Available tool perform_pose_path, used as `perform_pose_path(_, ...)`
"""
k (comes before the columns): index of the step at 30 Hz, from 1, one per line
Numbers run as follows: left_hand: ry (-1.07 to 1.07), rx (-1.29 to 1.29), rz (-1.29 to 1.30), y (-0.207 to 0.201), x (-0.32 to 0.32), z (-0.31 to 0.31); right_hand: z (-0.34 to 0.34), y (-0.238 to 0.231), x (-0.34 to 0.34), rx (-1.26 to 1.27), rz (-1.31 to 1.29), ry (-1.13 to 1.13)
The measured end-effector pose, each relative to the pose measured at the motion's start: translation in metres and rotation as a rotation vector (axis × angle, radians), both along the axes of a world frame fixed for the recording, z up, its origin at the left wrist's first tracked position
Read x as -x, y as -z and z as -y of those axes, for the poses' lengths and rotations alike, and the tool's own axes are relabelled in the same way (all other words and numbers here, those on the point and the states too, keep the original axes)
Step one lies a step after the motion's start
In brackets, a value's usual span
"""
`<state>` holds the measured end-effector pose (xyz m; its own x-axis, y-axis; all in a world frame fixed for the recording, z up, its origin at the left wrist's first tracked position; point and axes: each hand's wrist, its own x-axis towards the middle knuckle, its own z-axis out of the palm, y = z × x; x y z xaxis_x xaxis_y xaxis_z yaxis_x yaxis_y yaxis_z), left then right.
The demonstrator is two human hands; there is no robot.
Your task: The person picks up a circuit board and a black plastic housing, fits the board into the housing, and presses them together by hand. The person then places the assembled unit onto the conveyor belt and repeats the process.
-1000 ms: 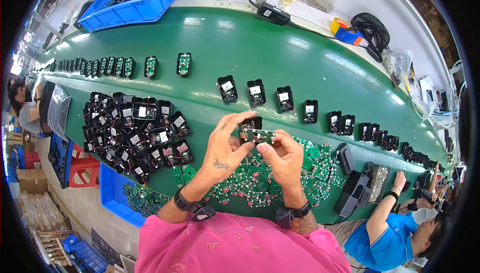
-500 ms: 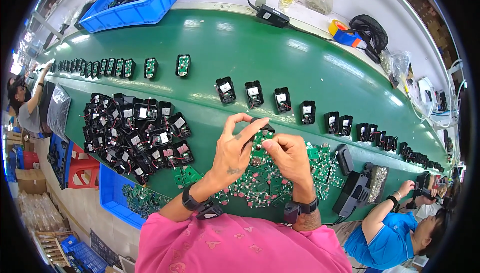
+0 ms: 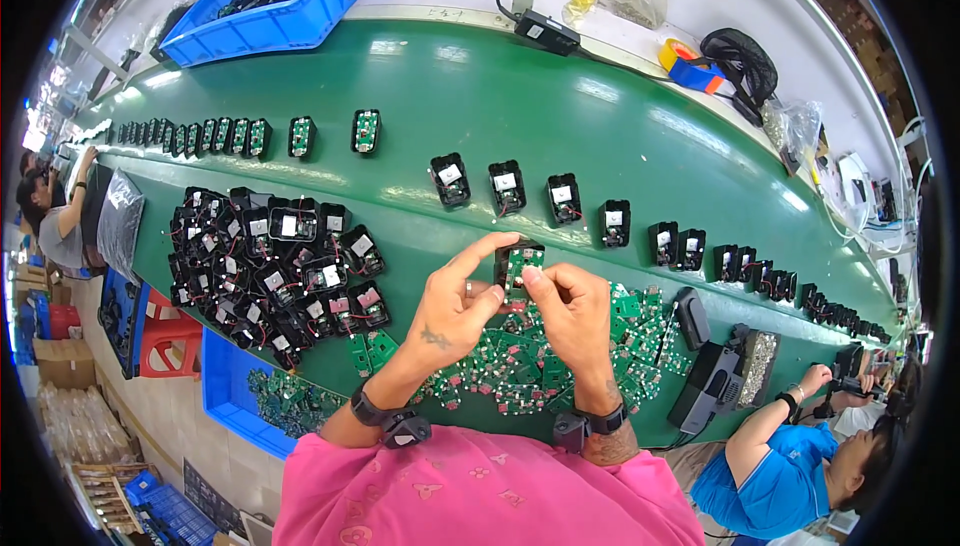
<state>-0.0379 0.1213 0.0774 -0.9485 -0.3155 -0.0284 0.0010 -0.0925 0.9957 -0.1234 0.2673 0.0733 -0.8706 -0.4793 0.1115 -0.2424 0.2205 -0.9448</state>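
Circuit board over a black case, toward the table near edge; left hand grips case, prob to steady it; right hand thumbs board, rest of grip unclear

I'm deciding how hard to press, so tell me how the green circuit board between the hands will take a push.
The green circuit board is probably stiff: it looks flat under the right hand. Small parts dot its face, so they may be fragile. The black housing shows along its far and left edges, likely limiting slip that way.
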Motion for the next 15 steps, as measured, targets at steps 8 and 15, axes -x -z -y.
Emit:
perform_pose_path(8, -0.157, 0.150, -0.022, 0.010, 0.007, -0.007, 0.014, -0.001, -0.010, -0.029, -0.036, 0.032)
perform_pose_path(15, -0.222, 0.102, -0.038, 0.008, 0.013, -0.018, 0.013, -0.003, -0.002, 0.007, 0.003, -0.125)
